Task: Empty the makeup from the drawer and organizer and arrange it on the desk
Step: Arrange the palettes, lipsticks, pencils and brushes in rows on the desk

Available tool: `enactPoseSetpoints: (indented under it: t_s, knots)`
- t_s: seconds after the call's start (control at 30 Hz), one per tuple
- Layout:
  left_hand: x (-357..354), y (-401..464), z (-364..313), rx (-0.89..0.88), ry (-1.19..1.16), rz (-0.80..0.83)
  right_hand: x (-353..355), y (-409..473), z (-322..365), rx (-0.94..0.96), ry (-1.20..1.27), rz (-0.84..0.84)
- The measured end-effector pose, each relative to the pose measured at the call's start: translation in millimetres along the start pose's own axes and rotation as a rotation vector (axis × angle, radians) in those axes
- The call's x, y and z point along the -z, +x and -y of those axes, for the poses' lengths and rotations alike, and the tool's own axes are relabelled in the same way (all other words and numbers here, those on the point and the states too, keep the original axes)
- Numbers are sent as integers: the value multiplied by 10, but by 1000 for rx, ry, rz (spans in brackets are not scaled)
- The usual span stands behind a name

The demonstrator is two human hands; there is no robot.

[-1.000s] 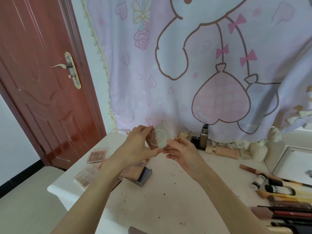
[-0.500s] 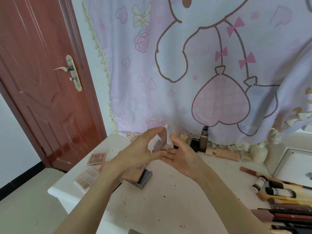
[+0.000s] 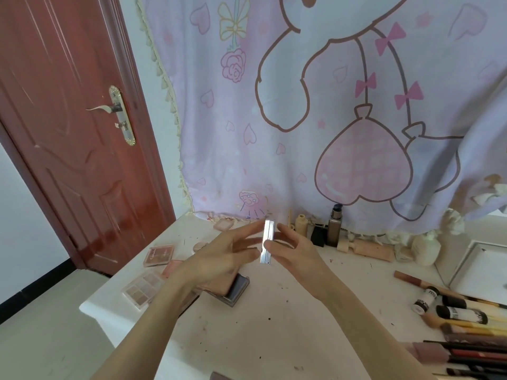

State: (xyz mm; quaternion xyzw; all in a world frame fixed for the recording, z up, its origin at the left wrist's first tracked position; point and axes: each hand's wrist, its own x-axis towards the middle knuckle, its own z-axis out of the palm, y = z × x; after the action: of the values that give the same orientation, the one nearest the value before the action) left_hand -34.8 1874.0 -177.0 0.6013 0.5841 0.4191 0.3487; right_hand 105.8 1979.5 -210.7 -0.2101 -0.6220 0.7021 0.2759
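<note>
A small clear compact (image 3: 267, 241) stands edge-on in the air above the white desk (image 3: 247, 333). My right hand (image 3: 295, 253) holds it with thumb and fingers. My left hand (image 3: 227, 256) is blurred right beside it, its fingers straight and spread; whether they touch the compact I cannot tell. Several palettes lie at the desk's left end: a pink one (image 3: 158, 255), a clear multi-pan one (image 3: 142, 289) and a dark-edged stack (image 3: 230, 290) under my left wrist.
Brushes and tubes (image 3: 463, 325) lie in a row at the right. A white tray (image 3: 482, 272) sits at the far right. Bottles (image 3: 335, 229) and a beige tube (image 3: 367, 249) line the back by the pink curtain. A red door (image 3: 68, 133) stands left.
The compact has turned from showing its face to standing edge-on. My left hand has let go of it and spread its fingers. My right hand has taken hold of it.
</note>
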Motion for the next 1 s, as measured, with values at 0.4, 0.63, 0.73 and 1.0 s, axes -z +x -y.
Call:
enactPoseSetpoints:
  t_s: [0.4,0.63,0.73,1.0]
  knots:
    - [4,41,120,92,48,-279,-89,20,-124,332,-610,-69]
    - [-103,4,232,-66,262,-471,-134,39,-1,-367,379,-118]
    - [-159,-4,168,-145,338,-487,-198,47,50,-359,600,-32]
    - [-2,-35,130,-140,467,-343,-308,131,75,-216,645,67]
